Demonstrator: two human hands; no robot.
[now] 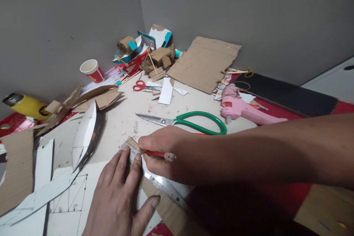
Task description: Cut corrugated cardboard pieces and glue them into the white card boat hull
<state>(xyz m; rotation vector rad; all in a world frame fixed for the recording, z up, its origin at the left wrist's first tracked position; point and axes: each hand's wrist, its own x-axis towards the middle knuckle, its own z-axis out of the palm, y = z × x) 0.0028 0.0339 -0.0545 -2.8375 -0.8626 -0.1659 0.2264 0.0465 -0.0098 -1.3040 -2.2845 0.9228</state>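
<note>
Just pencil, cluttered table, grey walls.

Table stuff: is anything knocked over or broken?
Yes. The yellow can lies on its side at the left edge, and the cardboard sheet at the back has ragged, torn edges.

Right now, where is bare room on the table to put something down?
Bare tabletop lies between the green scissors, the red scissors and the folded white card. A smaller patch: between the green scissors and the cardboard sheet. Scraps crowd the back corner. The right hand with pencil blocks the front.
</note>
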